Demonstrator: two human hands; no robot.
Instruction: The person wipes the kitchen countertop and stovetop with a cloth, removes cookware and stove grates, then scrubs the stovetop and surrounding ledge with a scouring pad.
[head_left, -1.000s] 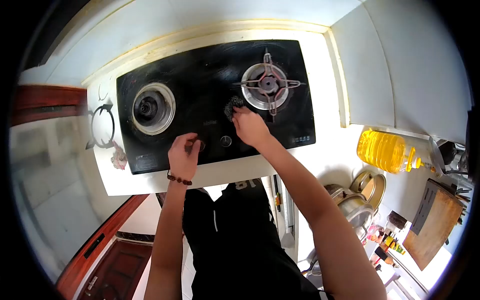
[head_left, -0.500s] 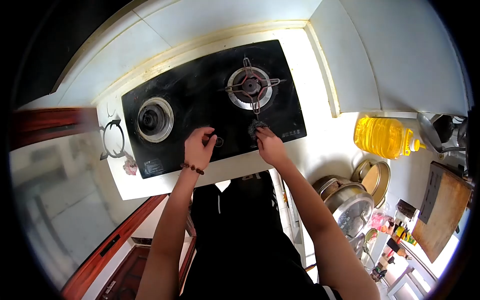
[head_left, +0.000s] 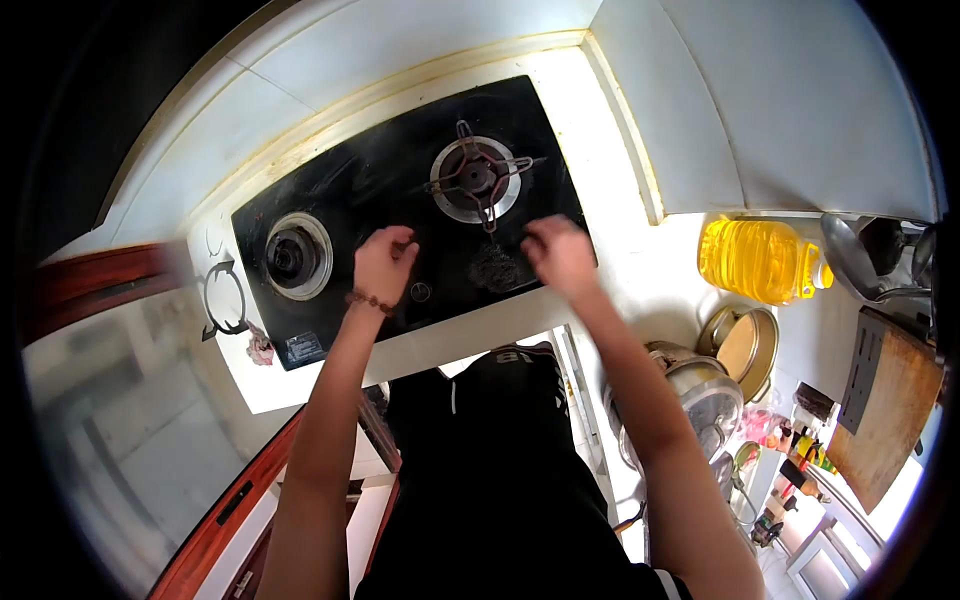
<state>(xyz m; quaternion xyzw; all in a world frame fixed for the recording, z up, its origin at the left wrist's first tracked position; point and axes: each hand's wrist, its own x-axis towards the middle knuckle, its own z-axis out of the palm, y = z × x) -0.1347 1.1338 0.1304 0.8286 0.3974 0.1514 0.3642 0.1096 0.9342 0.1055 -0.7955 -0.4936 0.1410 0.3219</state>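
Observation:
A dark steel wool scrubber (head_left: 493, 268) lies on the black glass gas hob (head_left: 375, 190), just in front of the right burner. My right hand (head_left: 560, 257) is lifted off to the right of the scrubber, slightly blurred, its bent fingers apart from the thumb and nothing visible in them. Over the front middle of the hob hovers my left hand (head_left: 383, 266), fingers loosely bent with a gap to the thumb, near the round control mark (head_left: 420, 292). A beaded bracelet (head_left: 371, 301) circles that wrist.
The right burner (head_left: 478, 178) carries a pan support; the left burner (head_left: 298, 257) has none. A black pan support (head_left: 224, 298) and a crumpled pinkish cloth (head_left: 259, 345) lie left of the hob. At right stand an oil bottle (head_left: 750, 260), pots (head_left: 712, 405) and a cutting board (head_left: 880, 425).
My right hand has let go of the steel wool scrubber and moved right. The scrubber stays on the hob. My left hand still hovers over the hob; the view has shifted a little.

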